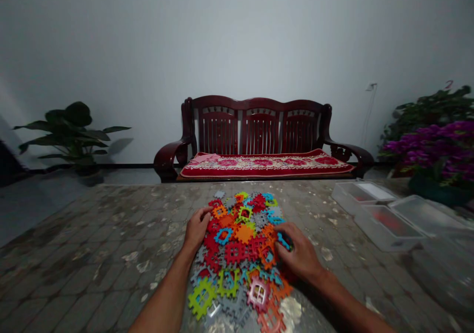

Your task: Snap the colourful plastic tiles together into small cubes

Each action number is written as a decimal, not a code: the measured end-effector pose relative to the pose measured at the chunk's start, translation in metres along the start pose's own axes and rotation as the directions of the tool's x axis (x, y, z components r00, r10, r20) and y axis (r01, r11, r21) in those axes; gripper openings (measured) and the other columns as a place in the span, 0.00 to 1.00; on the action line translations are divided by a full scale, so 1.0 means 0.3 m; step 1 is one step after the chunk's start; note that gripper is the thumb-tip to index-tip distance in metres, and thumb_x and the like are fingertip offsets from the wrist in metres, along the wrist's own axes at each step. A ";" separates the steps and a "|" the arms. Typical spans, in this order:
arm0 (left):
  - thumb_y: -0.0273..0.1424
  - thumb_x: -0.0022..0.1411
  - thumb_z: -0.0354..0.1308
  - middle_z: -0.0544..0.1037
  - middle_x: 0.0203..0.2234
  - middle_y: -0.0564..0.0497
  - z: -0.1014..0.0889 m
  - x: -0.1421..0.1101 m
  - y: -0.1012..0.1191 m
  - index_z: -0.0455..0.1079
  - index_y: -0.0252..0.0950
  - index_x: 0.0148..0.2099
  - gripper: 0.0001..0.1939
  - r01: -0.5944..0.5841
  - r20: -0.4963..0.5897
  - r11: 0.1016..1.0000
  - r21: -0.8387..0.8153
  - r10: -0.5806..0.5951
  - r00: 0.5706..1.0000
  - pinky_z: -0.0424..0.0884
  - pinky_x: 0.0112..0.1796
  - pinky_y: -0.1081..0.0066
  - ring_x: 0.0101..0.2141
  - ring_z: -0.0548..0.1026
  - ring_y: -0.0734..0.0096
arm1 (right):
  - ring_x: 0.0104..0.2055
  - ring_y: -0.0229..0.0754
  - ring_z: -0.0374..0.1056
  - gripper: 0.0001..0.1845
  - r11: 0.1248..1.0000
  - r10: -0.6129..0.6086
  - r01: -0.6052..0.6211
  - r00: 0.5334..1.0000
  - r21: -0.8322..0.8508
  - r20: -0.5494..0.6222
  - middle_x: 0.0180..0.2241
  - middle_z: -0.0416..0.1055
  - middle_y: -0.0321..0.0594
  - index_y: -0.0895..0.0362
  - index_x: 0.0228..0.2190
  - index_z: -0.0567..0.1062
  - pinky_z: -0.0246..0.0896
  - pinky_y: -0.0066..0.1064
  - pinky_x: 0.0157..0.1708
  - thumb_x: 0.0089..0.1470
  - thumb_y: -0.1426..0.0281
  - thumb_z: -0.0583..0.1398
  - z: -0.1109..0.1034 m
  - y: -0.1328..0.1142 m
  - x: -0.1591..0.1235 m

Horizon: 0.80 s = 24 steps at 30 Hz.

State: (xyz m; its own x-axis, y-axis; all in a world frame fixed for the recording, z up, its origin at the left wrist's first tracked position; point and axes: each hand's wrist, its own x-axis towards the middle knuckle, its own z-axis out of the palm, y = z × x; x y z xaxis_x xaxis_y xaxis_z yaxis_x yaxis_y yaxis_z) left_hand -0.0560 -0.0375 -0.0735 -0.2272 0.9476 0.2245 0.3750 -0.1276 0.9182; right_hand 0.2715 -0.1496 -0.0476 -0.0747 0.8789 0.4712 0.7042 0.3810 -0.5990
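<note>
Fingers of right hand (301,255) clamped on blue toothed tile (284,241), at right edge of multicoloured pile of interlocking plastic tiles (244,234). Left hand (196,228) at pile's left edge, thumb and index slightly apart; cannot tell whether gripping. Pile lies on patterned tabletop (92,259); translucent bins (402,244) to right, dark-red wooden bench (260,125) beyond.

The right grip (301,255) holds a blue toothed tile (284,242), with a multicoloured heap of interlocking tiles (237,252) to its left on the worktop (111,254), the left grip (196,229) at the heap's far side, translucent plastic boxes (387,239) rightward and a carved wooden settee (261,104) beyond.
</note>
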 end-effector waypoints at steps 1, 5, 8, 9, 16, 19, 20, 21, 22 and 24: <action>0.37 0.54 0.55 0.85 0.44 0.46 -0.001 0.000 -0.001 0.80 0.39 0.42 0.17 0.000 0.001 1.000 0.001 0.000 1.000 0.72 0.56 0.58 0.48 0.80 0.56 | 0.46 0.47 0.75 0.17 1.000 0.013 -0.013 1.000 -0.003 -0.004 0.44 0.79 0.42 0.52 0.43 0.79 0.72 0.40 0.49 0.52 0.71 0.58 0.010 -0.017 0.028; 0.38 0.55 0.55 0.85 0.44 0.46 0.000 0.003 -0.009 0.80 0.39 0.43 0.17 0.008 0.003 1.000 0.003 -0.008 1.000 0.72 0.56 0.58 0.48 0.80 0.56 | 0.52 0.49 0.74 0.20 1.000 -0.005 0.005 0.999 0.010 0.032 0.48 0.79 0.42 0.49 0.49 0.80 0.69 0.43 0.55 0.55 0.69 0.60 0.044 -0.091 0.152; 0.38 0.55 0.55 0.85 0.44 0.45 0.004 0.006 -0.015 0.80 0.38 0.43 0.18 0.006 -0.002 1.000 -0.002 -0.006 1.000 0.72 0.56 0.57 0.48 0.80 0.55 | 0.60 0.51 0.69 0.26 0.996 -0.073 0.069 0.994 0.050 0.076 0.57 0.75 0.44 0.48 0.57 0.77 0.65 0.47 0.61 0.58 0.61 0.63 0.050 -0.119 0.209; 0.38 0.55 0.55 0.85 0.44 0.45 0.006 0.006 -0.016 0.80 0.37 0.43 0.18 0.006 -0.003 1.000 -0.003 -0.006 1.000 0.71 0.56 0.57 0.48 0.80 0.55 | 0.62 0.52 0.67 0.28 0.995 -0.091 0.087 0.992 0.051 0.084 0.60 0.73 0.45 0.47 0.59 0.75 0.63 0.49 0.63 0.58 0.59 0.63 0.047 -0.118 0.212; 0.41 0.57 0.56 0.85 0.46 0.45 0.004 -0.012 0.005 0.79 0.35 0.47 0.21 0.058 0.023 0.994 -0.092 -0.056 0.998 0.72 0.56 0.59 0.49 0.80 0.55 | 0.69 0.59 0.59 0.40 0.978 -0.203 0.206 0.946 0.017 0.253 0.68 0.63 0.49 0.48 0.65 0.70 0.55 0.58 0.67 0.56 0.47 0.66 0.007 -0.029 0.009; 0.44 0.58 0.57 0.84 0.49 0.43 -0.005 -0.029 0.040 0.78 0.34 0.50 0.24 0.057 0.041 0.985 -0.166 -0.051 0.998 0.71 0.57 0.58 0.51 0.79 0.54 | 0.71 0.59 0.56 0.43 0.973 -0.205 0.226 0.937 -0.043 0.284 0.70 0.61 0.50 0.48 0.67 0.67 0.53 0.58 0.68 0.56 0.45 0.65 -0.005 0.012 -0.080; 0.45 0.59 0.56 0.83 0.50 0.42 -0.010 -0.033 0.055 0.77 0.34 0.51 0.25 0.055 0.056 0.982 -0.181 -0.045 0.997 0.70 0.58 0.58 0.53 0.78 0.54 | 0.72 0.60 0.55 0.43 0.976 -0.172 0.200 0.950 -0.086 0.260 0.70 0.60 0.50 0.49 0.67 0.66 0.52 0.58 0.69 0.57 0.45 0.63 -0.006 0.029 -0.098; 0.46 0.59 0.56 0.83 0.52 0.42 -0.017 -0.037 0.071 0.77 0.34 0.52 0.26 0.054 0.080 0.981 -0.187 -0.040 0.996 0.69 0.59 0.58 0.54 0.77 0.54 | 0.72 0.60 0.54 0.43 0.978 -0.126 0.159 0.966 -0.133 0.226 0.71 0.58 0.51 0.50 0.68 0.65 0.52 0.58 0.69 0.59 0.45 0.62 -0.006 0.048 -0.109; 0.47 0.60 0.56 0.82 0.53 0.43 -0.025 -0.041 0.087 0.77 0.35 0.53 0.27 0.057 0.108 0.981 -0.184 -0.038 0.993 0.68 0.60 0.58 0.56 0.76 0.54 | 0.73 0.61 0.53 0.43 0.978 -0.074 0.109 0.979 -0.180 0.190 0.71 0.57 0.52 0.51 0.69 0.63 0.51 0.59 0.69 0.60 0.45 0.60 -0.005 0.068 -0.117; 0.49 0.61 0.57 0.80 0.56 0.44 -0.053 -0.057 0.108 0.76 0.38 0.56 0.28 0.058 0.159 0.988 -0.146 -0.034 0.987 0.66 0.62 0.59 0.58 0.75 0.55 | 0.74 0.63 0.50 0.43 0.965 0.030 0.005 0.991 -0.261 0.130 0.72 0.54 0.54 0.53 0.70 0.60 0.50 0.62 0.68 0.62 0.45 0.56 0.002 0.108 -0.122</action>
State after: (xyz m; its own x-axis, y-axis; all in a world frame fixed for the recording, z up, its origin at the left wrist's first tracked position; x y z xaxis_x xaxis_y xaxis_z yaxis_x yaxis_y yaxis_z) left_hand -0.0542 -0.0624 -0.0424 -0.0939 0.9860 0.1381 0.2259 -0.1140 0.9675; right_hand 0.2967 -0.1693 -0.0847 -0.1446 0.9198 0.3648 0.8638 0.2971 -0.4069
